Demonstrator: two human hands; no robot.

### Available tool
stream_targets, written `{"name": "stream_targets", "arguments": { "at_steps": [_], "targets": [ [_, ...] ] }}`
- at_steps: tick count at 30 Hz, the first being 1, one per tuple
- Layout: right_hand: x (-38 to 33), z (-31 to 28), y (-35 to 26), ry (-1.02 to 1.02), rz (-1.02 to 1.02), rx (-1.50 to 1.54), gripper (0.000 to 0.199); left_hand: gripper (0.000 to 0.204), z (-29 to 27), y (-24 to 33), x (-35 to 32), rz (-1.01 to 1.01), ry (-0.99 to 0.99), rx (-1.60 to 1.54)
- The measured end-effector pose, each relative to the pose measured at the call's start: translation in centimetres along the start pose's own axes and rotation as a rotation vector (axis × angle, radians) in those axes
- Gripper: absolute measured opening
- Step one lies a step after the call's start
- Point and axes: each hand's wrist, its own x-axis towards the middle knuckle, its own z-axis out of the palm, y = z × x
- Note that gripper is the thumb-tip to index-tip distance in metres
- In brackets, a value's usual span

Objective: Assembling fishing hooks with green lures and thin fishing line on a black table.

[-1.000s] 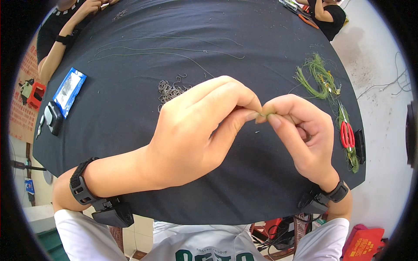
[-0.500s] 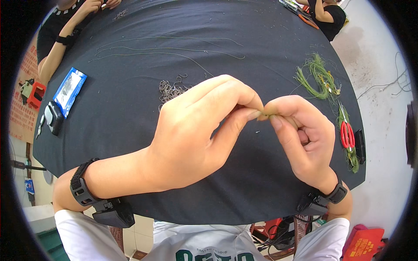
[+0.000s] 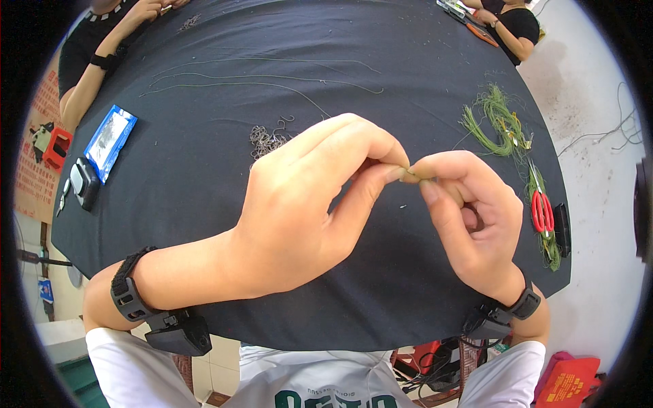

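Across most of the view spreads a rounded table [image 3: 381, 292] under creased black cloth. Just above its middle, the bare left hand [image 3: 299, 204], back of the hand up, is closed to a tight pinch of thumb and forefinger. At three o'clock, the smaller-looking right hand [image 3: 484, 245] also pinches thumb against forefinger, its other fingers curled toward the palm; the two pinches sit just beside each other. A person in a dark top [image 3: 75, 54] is at ten o'clock, and another person in black [image 3: 522, 27] at one o'clock (both only partly in view). Toward two o'clock lies a looped bundle of fine green thread [image 3: 500, 122]. At ten o'clock is a flat blue packet [image 3: 111, 144] with a pale window, and at three o'clock red-handled metal scissors [image 3: 543, 211] rest on a second green thread bundle [image 3: 552, 253]. A rounded black-and-grey device [image 3: 83, 185] sits by the packet's near end at nine o'clock. Near eleven o'clock, partly behind the left hand, is a small heap of dark, curved metal hooks [image 3: 266, 139]; beyond it stretch several long, hair-thin dark green lines [image 3: 258, 83]. Smallest is the short, thin greenish strand [image 3: 410, 175] held between both hands' fingertips, toward two o'clock from the centre; how it runs inside the fingers is hidden.
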Motion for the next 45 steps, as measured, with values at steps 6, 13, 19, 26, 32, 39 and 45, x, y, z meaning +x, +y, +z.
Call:
{"name": "stream_targets", "arguments": {
  "at_steps": [6, 13, 19, 26, 32, 39, 45],
  "targets": [
    [0.1, 0.0, 0.1, 0.056, -0.063, -0.082, 0.011, 0.008, -0.1, -0.2, 0.2, 0.052, 0.024, 0.049],
    [0.1, 0.1, 0.1, 0.092, -0.187, -0.175, 0.018, 0.008, -0.3, -0.1, 0.4, 0.091, 0.026, 0.065],
    [0.2, 0.2, 0.1, 0.064, -0.168, -0.181, 0.019, 0.007, -0.4, -0.2, 0.3, 0.101, 0.015, 0.072],
    [0.0, 0.5, 0.8, 0.112, -0.217, -0.173, 0.018, 0.009, -0.4, -0.2, 0.3, 0.094, 0.021, 0.077],
    [0.2, 0.7, 1.3, 0.130, -0.339, -0.169, 0.017, 0.010, -0.4, -0.2, -0.1, 0.017, -0.009, -0.024],
    [0.1, 0.2, 0.0, 0.071, -0.122, -0.122, 0.018, 0.009, -0.6, -0.3, -0.1, -0.020, -0.053, -0.084],
    [-0.1, 0.0, 0.2, 0.037, -0.181, -0.170, 0.015, 0.008, -0.3, -0.2, 0.0, -0.026, -0.048, -0.087]
  ]
}}
